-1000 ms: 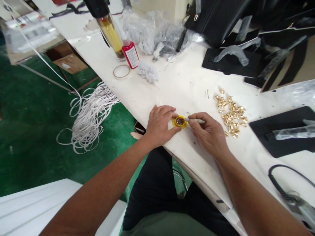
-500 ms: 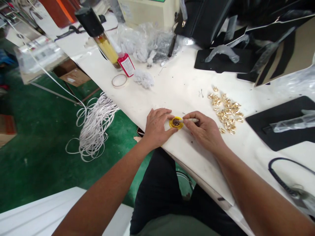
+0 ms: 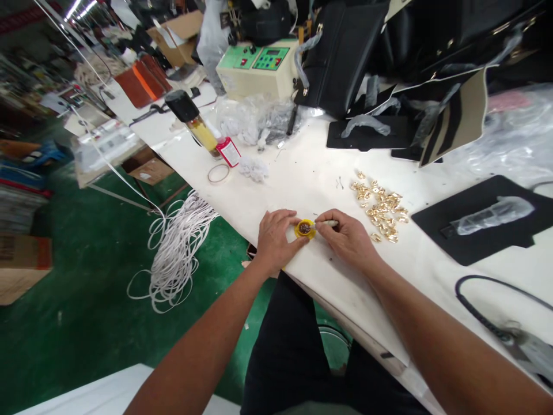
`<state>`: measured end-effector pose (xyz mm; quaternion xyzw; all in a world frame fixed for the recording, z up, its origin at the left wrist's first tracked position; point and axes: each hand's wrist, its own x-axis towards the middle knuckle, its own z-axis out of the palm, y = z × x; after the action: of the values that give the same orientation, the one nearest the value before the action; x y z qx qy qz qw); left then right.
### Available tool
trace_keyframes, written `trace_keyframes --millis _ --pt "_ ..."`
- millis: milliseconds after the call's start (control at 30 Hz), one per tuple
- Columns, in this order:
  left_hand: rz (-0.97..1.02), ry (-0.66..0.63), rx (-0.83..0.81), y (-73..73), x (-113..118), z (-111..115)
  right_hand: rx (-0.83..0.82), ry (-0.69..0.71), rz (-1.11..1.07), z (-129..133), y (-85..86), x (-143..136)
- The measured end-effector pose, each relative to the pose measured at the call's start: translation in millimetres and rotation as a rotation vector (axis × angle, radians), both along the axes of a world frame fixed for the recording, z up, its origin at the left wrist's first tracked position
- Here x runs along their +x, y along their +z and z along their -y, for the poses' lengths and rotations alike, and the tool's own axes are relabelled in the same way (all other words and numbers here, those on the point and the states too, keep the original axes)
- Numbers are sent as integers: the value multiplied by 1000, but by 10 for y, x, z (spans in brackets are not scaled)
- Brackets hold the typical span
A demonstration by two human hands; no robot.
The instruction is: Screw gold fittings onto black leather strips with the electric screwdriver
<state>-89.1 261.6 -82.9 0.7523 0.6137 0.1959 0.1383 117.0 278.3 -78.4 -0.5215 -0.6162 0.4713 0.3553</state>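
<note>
Between the thumb and fingers of my left hand [image 3: 275,239] sits a small round yellow dish [image 3: 297,231] with dark brown contents, resting on the white table. My right hand [image 3: 348,237] pinches a thin pale pen-like stick [image 3: 330,223], its front end at the dish's right rim. Whether its tip touches the dark contents is too small to tell. Just beyond my right hand lies a loose pile of small gold metal fittings [image 3: 382,207].
A red-labelled bottle [image 3: 228,151], a tape ring [image 3: 218,173] and a black-capped spray can [image 3: 194,124] stand or lie at the far left. Black panels with wrapped handles [image 3: 479,219] lie to the right. White cord [image 3: 173,253] heaps on the green floor beyond the table edge.
My view has tilted up, bringing the green-panelled control box into sight. Both hands stay at the yellow dish, still holding the dish and the stick.
</note>
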Motion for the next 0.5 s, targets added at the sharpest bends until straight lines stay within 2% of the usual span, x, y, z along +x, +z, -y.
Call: trace_keyframes --millis 167,300,400,500 --pt "7 11 86 -62 -2 -22 -37 -57 -121 4 -52 -7" --pt "100 136 267 -10 18 142 -29 -51 -208 4 -67 -31" --pt "138 125 410 204 142 408 27 -37 -200 -8 -58 -54" --pt "164 -97 409 528 435 599 69 -32 -169 3 -49 -47"
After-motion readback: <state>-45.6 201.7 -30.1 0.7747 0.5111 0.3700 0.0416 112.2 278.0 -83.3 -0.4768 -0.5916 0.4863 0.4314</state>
